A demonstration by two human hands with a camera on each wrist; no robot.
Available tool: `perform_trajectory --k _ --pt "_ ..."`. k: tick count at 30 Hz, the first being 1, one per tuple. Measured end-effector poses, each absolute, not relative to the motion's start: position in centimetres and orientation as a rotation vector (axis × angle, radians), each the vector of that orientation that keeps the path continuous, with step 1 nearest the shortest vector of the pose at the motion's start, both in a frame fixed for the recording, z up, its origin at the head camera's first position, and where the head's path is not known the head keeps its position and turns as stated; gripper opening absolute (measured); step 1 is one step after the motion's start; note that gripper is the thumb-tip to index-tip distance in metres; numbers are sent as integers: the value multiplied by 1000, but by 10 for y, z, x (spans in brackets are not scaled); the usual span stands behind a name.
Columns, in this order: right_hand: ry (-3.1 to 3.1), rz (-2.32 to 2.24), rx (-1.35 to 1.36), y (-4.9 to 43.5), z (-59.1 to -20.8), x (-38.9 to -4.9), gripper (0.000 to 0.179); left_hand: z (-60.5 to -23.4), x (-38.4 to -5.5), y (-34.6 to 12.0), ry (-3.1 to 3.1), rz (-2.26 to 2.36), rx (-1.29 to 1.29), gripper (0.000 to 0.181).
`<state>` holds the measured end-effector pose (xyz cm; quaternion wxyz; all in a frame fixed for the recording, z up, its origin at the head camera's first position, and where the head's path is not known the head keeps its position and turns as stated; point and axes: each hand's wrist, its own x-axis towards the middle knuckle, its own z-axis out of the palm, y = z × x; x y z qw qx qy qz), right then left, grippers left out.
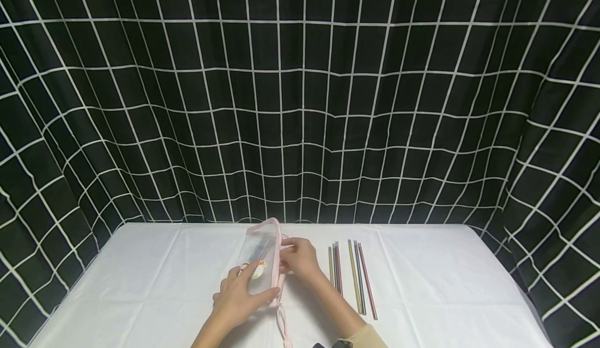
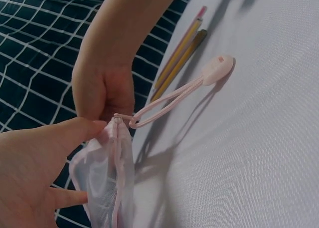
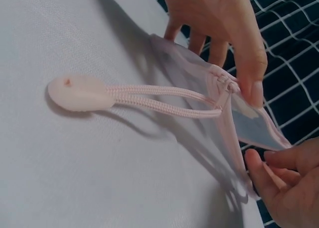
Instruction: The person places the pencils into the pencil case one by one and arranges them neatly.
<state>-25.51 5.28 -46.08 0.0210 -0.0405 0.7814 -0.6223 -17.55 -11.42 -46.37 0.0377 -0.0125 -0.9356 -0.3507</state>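
A see-through mesh zip pouch [image 1: 262, 285] with pink edging stands tilted on the table, its zip side facing right. My left hand [image 1: 236, 296] grips it near the front corner, thumb on the pink edge [image 2: 110, 130] and fingers spread over the printed face. At the opposite, right side my right hand [image 1: 300, 258] pinches the pouch's pink rim, as the right wrist view shows by its fingers [image 3: 269, 180]. From the zip end hangs a pink cord loop [image 3: 164, 101] with a pale pink tab [image 3: 79, 92]. Faint grey streaks show through the mesh; what they are I cannot tell.
Right of the pouch, two groups of slim pencils lie on the white tablecloth [image 1: 154, 285]: a nearer group [image 1: 336, 270] partly behind my right forearm, and a farther group [image 1: 360, 277] in yellow, dark and red. A black curtain [image 1: 300, 103] with white grid lines hangs behind.
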Motion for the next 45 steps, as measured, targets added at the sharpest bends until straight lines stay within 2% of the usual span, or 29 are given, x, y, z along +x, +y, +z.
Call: perform_trajectory --k 23,45 --pt "2363 -2061 -62 82 -461 -244 37 -463 -175 -114 -2865 -1054 -36 80" --pt "2738 -1873 -79 111 -461 -238 37 -463 -175 -114 -2865 -1060 -41 79"
